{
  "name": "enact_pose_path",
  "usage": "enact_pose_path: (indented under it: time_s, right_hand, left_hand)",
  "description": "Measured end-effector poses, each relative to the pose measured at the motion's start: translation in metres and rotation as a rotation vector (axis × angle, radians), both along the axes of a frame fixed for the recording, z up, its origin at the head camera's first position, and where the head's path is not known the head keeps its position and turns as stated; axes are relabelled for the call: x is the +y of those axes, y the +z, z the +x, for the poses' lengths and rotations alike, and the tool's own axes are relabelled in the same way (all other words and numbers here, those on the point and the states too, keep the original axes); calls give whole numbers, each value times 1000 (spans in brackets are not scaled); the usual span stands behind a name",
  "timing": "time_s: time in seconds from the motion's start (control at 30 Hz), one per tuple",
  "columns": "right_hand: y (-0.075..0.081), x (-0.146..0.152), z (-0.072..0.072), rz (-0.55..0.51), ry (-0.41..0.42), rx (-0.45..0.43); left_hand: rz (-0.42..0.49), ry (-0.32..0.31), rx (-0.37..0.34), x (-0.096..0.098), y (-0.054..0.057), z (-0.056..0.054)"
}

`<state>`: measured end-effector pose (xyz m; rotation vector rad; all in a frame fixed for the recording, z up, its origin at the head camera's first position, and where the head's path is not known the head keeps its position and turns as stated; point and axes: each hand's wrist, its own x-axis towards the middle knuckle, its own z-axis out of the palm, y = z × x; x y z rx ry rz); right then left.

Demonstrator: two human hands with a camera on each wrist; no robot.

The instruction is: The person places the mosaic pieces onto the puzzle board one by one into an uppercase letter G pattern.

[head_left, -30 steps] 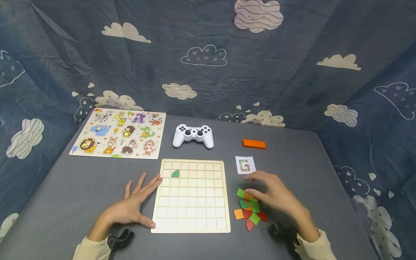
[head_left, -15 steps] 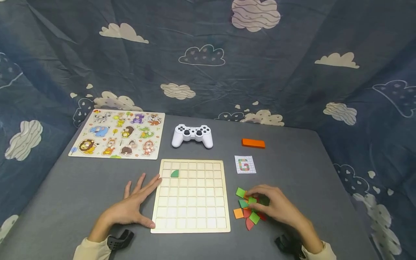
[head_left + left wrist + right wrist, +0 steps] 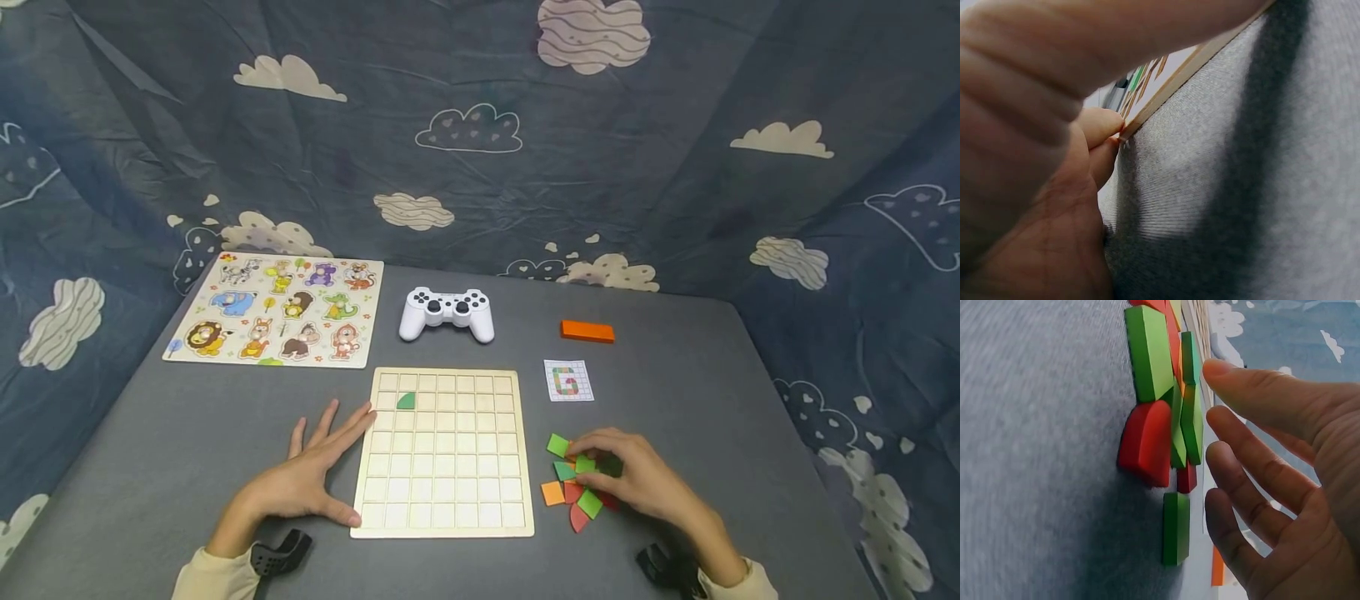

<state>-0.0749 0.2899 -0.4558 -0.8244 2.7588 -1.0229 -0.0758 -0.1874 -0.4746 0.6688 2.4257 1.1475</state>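
Note:
A pale wooden grid board point(image 3: 442, 467) lies in the middle of the head view, with one green quarter-round tile point(image 3: 406, 402) in its upper left area. My left hand point(image 3: 307, 479) has its fingers spread, thumb and fingertips against the board's left edge. To the board's right is a loose pile of coloured tiles, among them a light green square point(image 3: 557, 445), an orange square point(image 3: 552, 494) and a red quarter-round tile point(image 3: 578, 518). Over this pile my right hand point(image 3: 626, 471) hovers, thumb and fingers bent and apart. In the right wrist view the fingertips are close above the tiles, including a green one point(image 3: 1175, 528).
A small card point(image 3: 568, 381) with a coloured G pattern lies above the pile. Farther back are an orange block point(image 3: 587, 332), a white game controller point(image 3: 447, 315) and an animal puzzle board point(image 3: 277, 308). A cloud-patterned cloth point(image 3: 480, 192) hangs behind the grey table.
My right hand has come down lower over the pile, baring the card, and its thumb and fingers are closer together. The left hand stays at the board's edge.

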Motion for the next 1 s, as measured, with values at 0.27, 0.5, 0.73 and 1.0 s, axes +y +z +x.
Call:
enact_pose_path:
  time_s: [0.27, 0.5, 0.73, 1.0]
  right_hand:
    - [1, 5, -1, 68, -26, -36]
    - [0, 6, -1, 86, -37, -45]
    - [1, 5, -3, 101, -34, -44]
    - [5, -3, -12, 58, 29, 45]
  left_hand:
    - [1, 3, -10, 1, 2, 1]
    - [-4, 5, -8, 1, 2, 1]
    - [-5, 4, -9, 1, 2, 0]
    - [-5, 1, -5, 1, 1, 0]
